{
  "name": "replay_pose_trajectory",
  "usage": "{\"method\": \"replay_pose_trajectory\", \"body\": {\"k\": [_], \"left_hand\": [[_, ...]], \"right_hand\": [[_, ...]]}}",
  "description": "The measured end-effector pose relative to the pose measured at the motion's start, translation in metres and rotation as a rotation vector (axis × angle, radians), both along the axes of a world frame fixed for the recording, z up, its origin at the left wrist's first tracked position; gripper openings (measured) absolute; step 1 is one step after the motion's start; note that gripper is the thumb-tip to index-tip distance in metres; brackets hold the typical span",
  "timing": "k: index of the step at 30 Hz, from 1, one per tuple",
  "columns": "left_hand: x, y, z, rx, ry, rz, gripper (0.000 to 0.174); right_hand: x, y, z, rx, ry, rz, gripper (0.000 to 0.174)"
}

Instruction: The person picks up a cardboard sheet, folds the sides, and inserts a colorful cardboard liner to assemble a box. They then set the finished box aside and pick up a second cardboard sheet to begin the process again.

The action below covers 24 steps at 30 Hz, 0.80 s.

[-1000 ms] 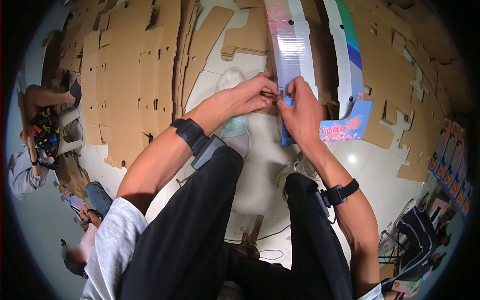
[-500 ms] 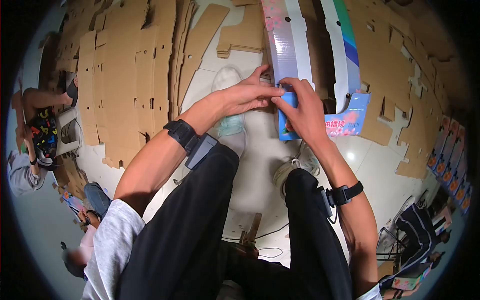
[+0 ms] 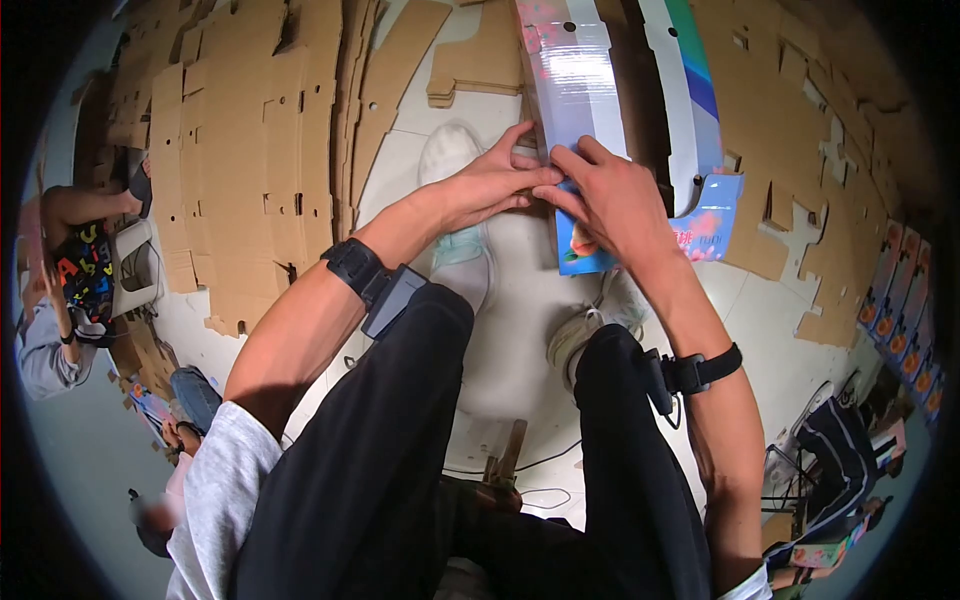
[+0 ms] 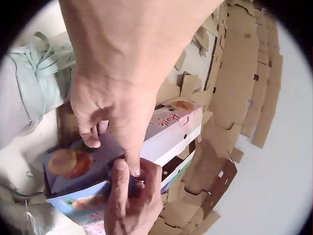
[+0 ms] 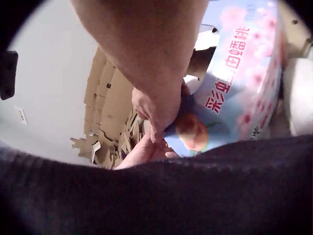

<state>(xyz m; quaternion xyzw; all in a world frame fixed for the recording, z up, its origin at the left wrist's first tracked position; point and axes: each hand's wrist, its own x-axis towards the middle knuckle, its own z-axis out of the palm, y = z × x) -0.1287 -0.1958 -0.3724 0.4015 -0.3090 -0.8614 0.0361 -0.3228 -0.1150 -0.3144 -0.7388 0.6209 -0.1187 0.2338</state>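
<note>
A printed carton [image 3: 580, 85] with pink blossoms, white edges and a brown inside lies lengthwise, its blue end panel [image 3: 715, 210] turned toward the person. At its near left corner the left hand [image 3: 480, 190] has its thumb against the carton, other fingers along the side wall. The right hand [image 3: 620, 195] pinches the same corner, thumb and fingertips beside the left thumb. In the left wrist view both thumbs meet at the carton's edge [image 4: 102, 183]. The right wrist view shows the end panel [image 5: 234, 73] with red characters and a peach; the right fingertips are partly hidden there.
Stacked flat brown cardboard [image 3: 255, 150] lies at the left, more cardboard [image 3: 770, 120] at the right. The person's shoes [image 3: 460, 200] stand on the pale floor below the carton. Printed boxes [image 3: 895, 310] stand at the far right; other people sit at both sides.
The right hand has turned and moved over the carton's corner, covering more of the end panel. The left thumb has come to the corner. The carton has shifted slightly in view.
</note>
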Motion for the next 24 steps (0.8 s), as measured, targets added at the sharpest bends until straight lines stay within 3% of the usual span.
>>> {"method": "replay_pose_trajectory", "body": {"k": [6,9,12,15,18,22,24], "left_hand": [[0.008,0.008,0.006,-0.018,-0.056,-0.030,0.097],[0.008,0.008,0.010,-0.019,-0.060,-0.073,0.101],[0.007,0.008,0.009,-0.020,-0.065,-0.079,0.104],[0.008,0.009,0.000,-0.037,-0.018,-0.076,0.116],[0.011,0.008,-0.001,-0.044,-0.032,-0.090,0.123],[0.009,0.009,0.004,0.012,-0.043,-0.049,0.121],[0.008,0.012,0.006,0.088,-0.010,0.019,0.109]], "right_hand": [[-0.011,-0.012,0.011,0.219,-0.167,0.101,0.037],[-0.014,-0.005,0.009,0.369,-0.341,-0.023,0.030],[-0.018,0.006,-0.008,0.275,-0.485,-0.138,0.031],[-0.024,0.020,-0.007,0.026,-0.253,-0.280,0.041],[-0.030,0.020,-0.001,0.044,-0.338,-0.450,0.045],[-0.049,0.009,-0.020,0.335,-0.753,-0.505,0.030],[-0.044,0.012,-0.016,0.354,-0.683,-0.591,0.021]]}}
